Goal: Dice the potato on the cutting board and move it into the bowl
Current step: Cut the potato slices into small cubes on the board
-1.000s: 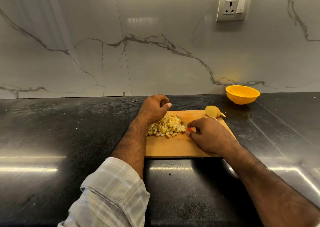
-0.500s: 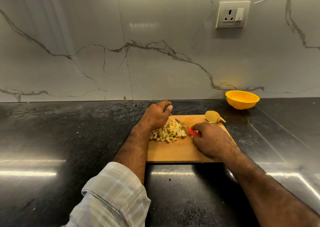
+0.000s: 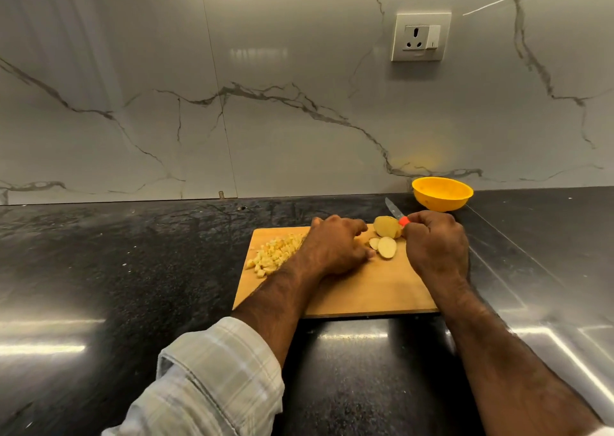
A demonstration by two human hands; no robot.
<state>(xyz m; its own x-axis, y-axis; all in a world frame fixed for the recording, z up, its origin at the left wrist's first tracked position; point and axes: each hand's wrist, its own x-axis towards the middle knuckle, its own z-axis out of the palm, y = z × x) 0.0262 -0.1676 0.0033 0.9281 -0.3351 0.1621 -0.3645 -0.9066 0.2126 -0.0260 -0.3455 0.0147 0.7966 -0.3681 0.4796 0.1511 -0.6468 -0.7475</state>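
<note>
A wooden cutting board (image 3: 365,289) lies on the black counter. A pile of diced potato (image 3: 275,256) sits at its far left corner. An uncut potato chunk (image 3: 387,226) stands at the far right, with two cut slices (image 3: 386,247) lying just in front of it. My right hand (image 3: 435,246) grips a red-handled knife (image 3: 395,211) beside the chunk, blade pointing away toward the wall. My left hand (image 3: 335,246) rests palm down on the board between pile and slices, its fingertips close to the slices. The yellow bowl (image 3: 442,193) looks empty.
The bowl stands at the back right against the marble wall, just beyond the board's far right corner. A wall socket (image 3: 420,37) is above it. Glossy black counter (image 3: 133,286) stretches left and right of the board.
My left hand left the diced pile and moved right toward the slices. My right hand carried the knife from the pile to the potato chunk, and the blade now points away from me.
</note>
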